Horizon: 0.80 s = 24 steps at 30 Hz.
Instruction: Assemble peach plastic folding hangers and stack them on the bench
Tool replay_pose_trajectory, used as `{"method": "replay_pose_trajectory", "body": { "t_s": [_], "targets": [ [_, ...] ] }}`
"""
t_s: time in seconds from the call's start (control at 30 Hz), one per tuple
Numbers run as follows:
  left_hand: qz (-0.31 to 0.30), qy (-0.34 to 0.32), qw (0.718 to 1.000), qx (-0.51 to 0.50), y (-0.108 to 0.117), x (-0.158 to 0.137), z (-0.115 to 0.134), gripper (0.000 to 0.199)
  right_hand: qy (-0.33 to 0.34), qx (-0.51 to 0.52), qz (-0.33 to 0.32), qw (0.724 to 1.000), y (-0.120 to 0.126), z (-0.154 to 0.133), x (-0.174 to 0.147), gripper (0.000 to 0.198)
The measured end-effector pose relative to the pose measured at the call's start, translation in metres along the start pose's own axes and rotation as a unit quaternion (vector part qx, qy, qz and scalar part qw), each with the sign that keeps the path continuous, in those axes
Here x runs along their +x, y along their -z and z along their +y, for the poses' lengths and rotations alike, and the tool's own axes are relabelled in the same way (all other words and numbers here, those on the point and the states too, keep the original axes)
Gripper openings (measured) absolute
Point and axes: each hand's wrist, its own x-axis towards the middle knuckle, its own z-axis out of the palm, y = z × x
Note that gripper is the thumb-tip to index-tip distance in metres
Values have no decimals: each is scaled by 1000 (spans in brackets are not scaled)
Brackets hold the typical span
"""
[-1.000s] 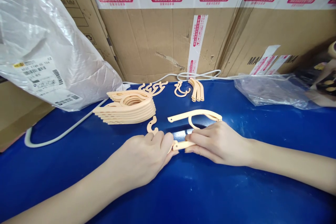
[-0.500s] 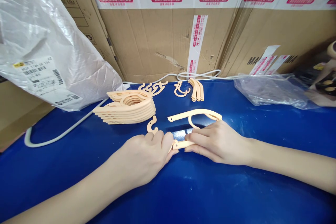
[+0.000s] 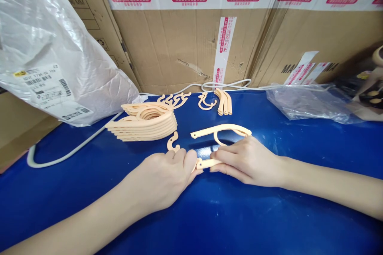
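Observation:
Cream plastic folding-hanger parts lie around my hands. My right hand is closed on a hanger arm, whose holed end sticks out to the left. My left hand pinches a cream plastic piece at that end; the fingers cover most of it, so its shape is unclear. A cream hook shows just beyond my left knuckles, its lower part hidden. Behind my right hand is another curved hanger arm with a loop-shaped part, partly covered by the fingers.
A stack of cream hanger pieces stands at left, with several hooks behind it. More hooks and short arms lie farther back. A white cable, plastic bag, white parcel and cartons border the blue table.
Both hands stay almost in place, still holding the parts end to end. The view has shifted very slightly.

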Motion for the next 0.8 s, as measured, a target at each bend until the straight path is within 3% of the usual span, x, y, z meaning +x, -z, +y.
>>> {"method": "replay_pose_trajectory", "body": {
  "t_s": [0.37,0.63,0.8],
  "targets": [
    [20,-6,1000,-1,-2,1,-1,30,-1,-24,17,1000,0,-2,-1,40],
    [36,-2,997,70,1,0,1,26,-18,72,-17,997,1,1,1,34],
    [64,-2,996,63,0,2,0,24,-34,95,-33,994,1,2,0,33]
  ]
}}
